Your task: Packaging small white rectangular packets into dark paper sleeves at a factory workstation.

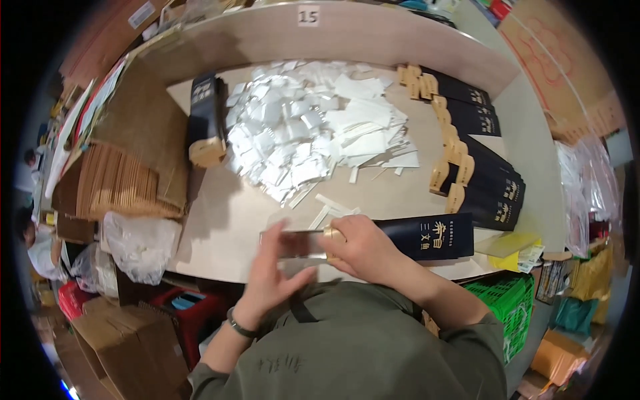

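Note:
My right hand [363, 247] is closed round the tan end of a flat pack at the front of the table. A dark, shiny strip [303, 245], blurred, reaches left from its fingers; I cannot tell whether it belongs to that pack. My left hand [268, 267] is smeared by motion, its thumb and fingers apart beside the strip. Under my right wrist, a dark navy pack [427, 237] with gold print lies on the table. Loose white strips [327, 208] lie just beyond my hands. Farther back is a heap of silvery white sachets [280, 127] next to a pile of white paper strips [367, 127].
Rows of navy packs with tan ends [490, 193] overlap along the right side. Another navy stack [208, 117] stands at the back left. Brown cardboard pieces [127, 180] and a clear plastic bag [143, 247] crowd the left edge. A green crate [503, 313] sits below the right edge.

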Demonstrator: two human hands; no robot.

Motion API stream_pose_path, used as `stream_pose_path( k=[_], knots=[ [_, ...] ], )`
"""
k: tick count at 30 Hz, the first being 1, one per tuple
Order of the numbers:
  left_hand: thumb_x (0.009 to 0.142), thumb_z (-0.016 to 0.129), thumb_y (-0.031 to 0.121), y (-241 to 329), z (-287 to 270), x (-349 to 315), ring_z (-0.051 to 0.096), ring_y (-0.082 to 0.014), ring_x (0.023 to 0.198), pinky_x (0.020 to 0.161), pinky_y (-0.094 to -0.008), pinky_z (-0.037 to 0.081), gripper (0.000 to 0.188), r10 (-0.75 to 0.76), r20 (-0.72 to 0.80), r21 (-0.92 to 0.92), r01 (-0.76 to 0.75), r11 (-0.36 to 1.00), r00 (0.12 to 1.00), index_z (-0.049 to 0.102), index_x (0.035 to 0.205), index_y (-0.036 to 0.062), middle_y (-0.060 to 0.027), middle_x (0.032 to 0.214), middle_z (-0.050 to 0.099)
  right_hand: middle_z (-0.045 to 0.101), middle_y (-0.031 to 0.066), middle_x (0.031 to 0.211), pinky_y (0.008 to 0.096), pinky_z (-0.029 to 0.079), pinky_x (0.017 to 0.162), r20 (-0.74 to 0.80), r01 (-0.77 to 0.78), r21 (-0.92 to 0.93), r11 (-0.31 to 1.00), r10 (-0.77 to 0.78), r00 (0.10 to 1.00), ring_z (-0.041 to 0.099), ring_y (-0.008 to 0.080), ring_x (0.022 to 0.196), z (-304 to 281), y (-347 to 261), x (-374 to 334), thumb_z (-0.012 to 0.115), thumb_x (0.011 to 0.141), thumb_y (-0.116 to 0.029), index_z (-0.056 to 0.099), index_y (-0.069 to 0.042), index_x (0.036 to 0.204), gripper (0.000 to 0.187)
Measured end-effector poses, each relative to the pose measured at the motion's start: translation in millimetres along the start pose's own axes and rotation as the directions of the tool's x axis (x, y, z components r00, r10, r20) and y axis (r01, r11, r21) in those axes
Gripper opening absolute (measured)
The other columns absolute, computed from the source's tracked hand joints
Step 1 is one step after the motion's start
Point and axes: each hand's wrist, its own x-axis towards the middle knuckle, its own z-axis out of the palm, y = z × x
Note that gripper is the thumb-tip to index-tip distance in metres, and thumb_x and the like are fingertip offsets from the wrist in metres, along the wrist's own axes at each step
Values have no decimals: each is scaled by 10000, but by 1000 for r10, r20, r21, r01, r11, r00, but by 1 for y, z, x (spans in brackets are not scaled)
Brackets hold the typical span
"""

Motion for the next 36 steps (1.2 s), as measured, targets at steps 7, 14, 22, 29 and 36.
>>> stream_pose_path(
  k=[7, 14, 22, 29, 36],
  knots=[
    [600, 790, 114, -31, -18, 29, 609, -343, 723, 601, -408, 483, 428, 282, 34, 681, -229, 695, 959, 569, 966, 93, -121, 779, 597, 601, 121, 829, 400, 525, 617, 1, 25, 12, 1000, -25, 1000, 649, 282, 776, -42, 35, 9, 661, 760, -179, 609, -86, 678, 135],
    [707, 698, 67, 3, -6, 18, 557, -217, 796, 722, -312, 483, 245, 33, 348, -181, 33, 983, 937, 561, 907, 34, -86, 856, 543, 501, 257, 1334, 458, 442, 995, 169, -241, -265, 934, 291, 942, 513, 439, 1189, -113, 43, -55, 811, 756, -267, 631, -6, 954, 374],
    [728, 700, 117, 30, 33, 30, 625, -376, 945, 822, -400, 504, 521, 110, 658, -153, -11, 988, 745, 573, 1225, 19, -225, 1141, 593, 530, 279, 1289, 456, 452, 968, 191, 10, -240, 971, 37, 981, 539, 441, 1138, -43, 16, -33, 743, 695, -293, 589, 22, 1011, 471],
    [718, 779, 171, -36, 20, 8, 649, -353, 903, 785, -383, 529, 491, -187, -29, 255, 188, 949, 982, 595, 1152, 36, -178, 976, 654, 637, 166, 684, 443, 492, 584, 187, -590, -199, 782, 622, 760, 635, 372, 651, -13, -7, -15, 628, 900, -284, 587, -36, 812, 266],
    [668, 820, 142, -40, -19, -9, 640, -368, 903, 763, -415, 531, 645, -98, 272, 454, -38, 890, 957, 556, 1251, 60, -170, 1001, 648, 633, 167, 664, 469, 521, 657, 213, -648, -131, 750, 660, 720, 652, 359, 690, -2, 0, 6, 601, 814, -240, 650, -49, 752, 207]
  ],
)
